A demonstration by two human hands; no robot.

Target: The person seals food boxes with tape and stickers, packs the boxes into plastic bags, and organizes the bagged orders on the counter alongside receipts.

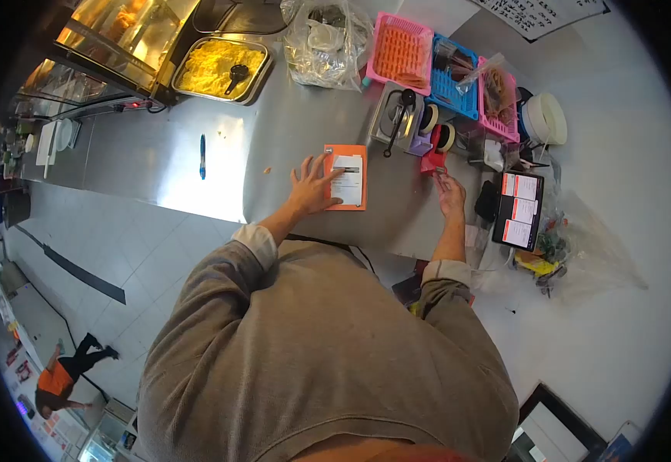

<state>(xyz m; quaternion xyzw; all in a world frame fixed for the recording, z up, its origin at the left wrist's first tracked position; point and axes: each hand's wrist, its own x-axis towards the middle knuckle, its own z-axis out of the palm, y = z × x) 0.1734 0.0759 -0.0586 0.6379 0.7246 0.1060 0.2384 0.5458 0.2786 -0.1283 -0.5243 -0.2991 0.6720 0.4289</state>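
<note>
My left hand (312,187) lies with its fingers spread on a flat orange packet (361,202) on the steel counter, over a white printed slip (348,191) that rests on the packet. To the right, my right hand (451,196) is at the front end of a red tape dispenser (432,162) holding a roll of tape (446,138). Its fingers look pinched together there; whatever is between them is too small to make out. A second tape roll (428,118) sits in a purple dispenser (421,144) just behind.
A tray of yellow food (222,68) with a black scoop stands at the back left, beside a lit glass cabinet. Pink and blue baskets (401,48) line the back. A tablet (518,209) is at the right. A blue pen (202,157) lies left. Another person (62,377) is far off.
</note>
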